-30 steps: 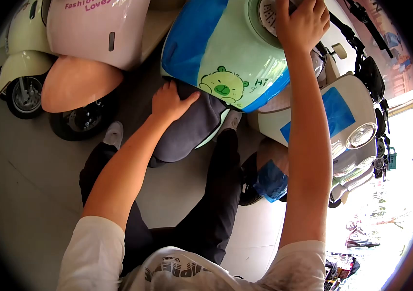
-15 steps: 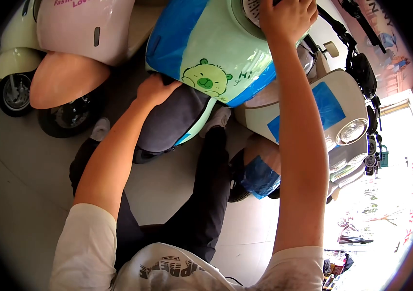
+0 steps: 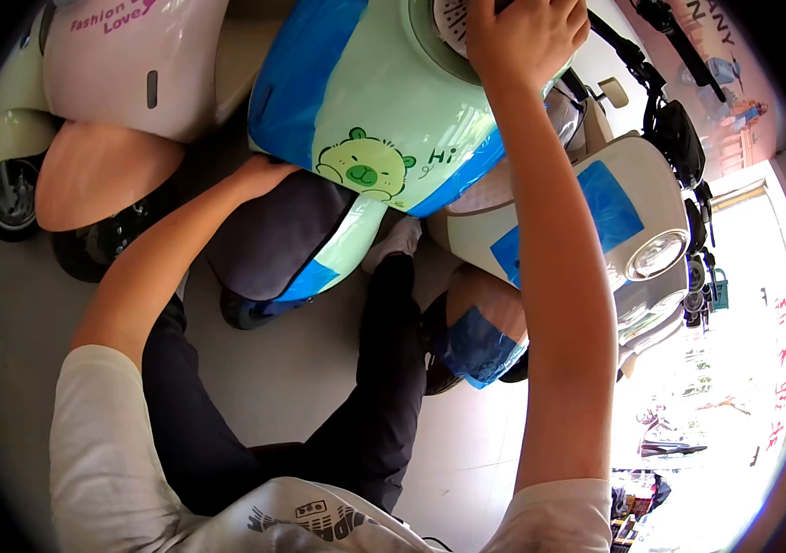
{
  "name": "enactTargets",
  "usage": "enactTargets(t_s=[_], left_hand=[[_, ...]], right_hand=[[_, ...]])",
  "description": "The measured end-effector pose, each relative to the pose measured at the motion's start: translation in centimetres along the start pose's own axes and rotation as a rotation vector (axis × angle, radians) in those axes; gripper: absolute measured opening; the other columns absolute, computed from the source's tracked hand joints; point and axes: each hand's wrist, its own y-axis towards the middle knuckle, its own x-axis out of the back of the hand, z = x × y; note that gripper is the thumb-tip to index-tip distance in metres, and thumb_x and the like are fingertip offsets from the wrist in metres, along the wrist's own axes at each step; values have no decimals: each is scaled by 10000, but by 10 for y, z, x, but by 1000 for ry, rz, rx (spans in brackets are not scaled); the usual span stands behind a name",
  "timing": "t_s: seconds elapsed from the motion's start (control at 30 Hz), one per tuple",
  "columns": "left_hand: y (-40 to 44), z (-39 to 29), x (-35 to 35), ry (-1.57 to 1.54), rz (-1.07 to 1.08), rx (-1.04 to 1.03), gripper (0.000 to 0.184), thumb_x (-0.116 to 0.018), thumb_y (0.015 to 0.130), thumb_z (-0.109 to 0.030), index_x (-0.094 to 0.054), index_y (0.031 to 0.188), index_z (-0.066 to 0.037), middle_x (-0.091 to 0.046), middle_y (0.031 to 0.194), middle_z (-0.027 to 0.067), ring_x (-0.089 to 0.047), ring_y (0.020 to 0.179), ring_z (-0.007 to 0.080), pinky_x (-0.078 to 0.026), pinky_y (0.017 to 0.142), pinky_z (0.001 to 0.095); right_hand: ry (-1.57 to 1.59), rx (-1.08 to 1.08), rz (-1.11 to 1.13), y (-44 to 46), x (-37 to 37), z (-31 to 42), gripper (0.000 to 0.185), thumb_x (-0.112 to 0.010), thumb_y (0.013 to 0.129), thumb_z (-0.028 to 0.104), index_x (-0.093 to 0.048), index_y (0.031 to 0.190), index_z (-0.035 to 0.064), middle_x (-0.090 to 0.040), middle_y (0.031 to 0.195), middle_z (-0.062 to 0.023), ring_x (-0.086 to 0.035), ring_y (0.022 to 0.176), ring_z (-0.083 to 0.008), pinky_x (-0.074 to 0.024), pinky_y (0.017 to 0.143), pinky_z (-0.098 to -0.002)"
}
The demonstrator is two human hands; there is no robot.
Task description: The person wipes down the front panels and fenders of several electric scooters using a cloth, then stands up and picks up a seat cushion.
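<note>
A glossy mint-green scooter front with broad blue bands (image 3: 420, 101) fills the upper middle of my remote view, its top cut off by the frame. Near its lower edge I make out a lime-green cartoon bear (image 3: 362, 172), upright, with the black word "Hi" (image 3: 443, 157) to its right. Above sits a round, perforated silver disc (image 3: 451, 23) — partly hidden. Below juts a rounded front fender (image 3: 356, 230), mint with a blue patch along one side, matte dark grey on the other — angled down-left above a black tyre (image 3: 243, 313).
</note>
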Motion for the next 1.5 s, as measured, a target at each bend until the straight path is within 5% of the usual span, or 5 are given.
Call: enactTargets(t_s=[0.33, 0.67, 1.03, 1.4, 1.5], left_hand=[[28, 56, 6, -572, 487, 305, 813, -454, 982, -651, -445, 1490, -16, -522, 1470, 188, -533, 1324, 290, -401, 1116, 357], [-2, 51, 4, -619, 295, 13, 906, -497, 941, -682, -407, 1487, 35, -562, 1407, 232, -569, 1282, 308, -432, 1091, 367], [-79, -14, 21, -19, 91, 268, 1057, -575, 851, -740, -367, 1478, 85, -448, 1483, 303, -464, 1386, 349, -369, 1143, 385], [-162, -86, -46, 849, -294, -9, 1332, -792, 590, -739, -268, 1486, 95, -395, 1422, 260, -427, 1240, 402, -390, 1010, 506], [-180, -83, -67, 852, -390, -10, 1336, -833, 577, -684, -255, 1506, 83, -355, 1502, 274, -414, 1290, 390, -386, 1002, 499]], right_hand=[[19, 58, -20, -3, -13, -8, 615, -543, 956, 413, -479, 1412, 6, -528, 1364, -222, -463, 1271, -423, -323, 1105, -500], [-29, 51, -35, -5, -16, -8, 616, -538, 962, 421, -480, 1417, 10, -526, 1372, -233, -472, 1272, -427, -332, 1103, -499], [97, -33, -82, -2, 4, 2, 621, -638, 861, 363, -511, 1351, 3, -538, 1317, -189, -468, 1260, -374, -324, 1104, -493], [323, -243, 16, -38, 62, 26, 560, -731, 804, 254, -559, 1300, 59, -462, 1400, -242, -435, 1282, -444, -356, 1069, -532], [520, -299, 448, -136, 131, 82, 465, -694, 803, 226, -565, 1201, 21, -527, 1210, -219, -515, 1111, -413, -426, 938, -498]])
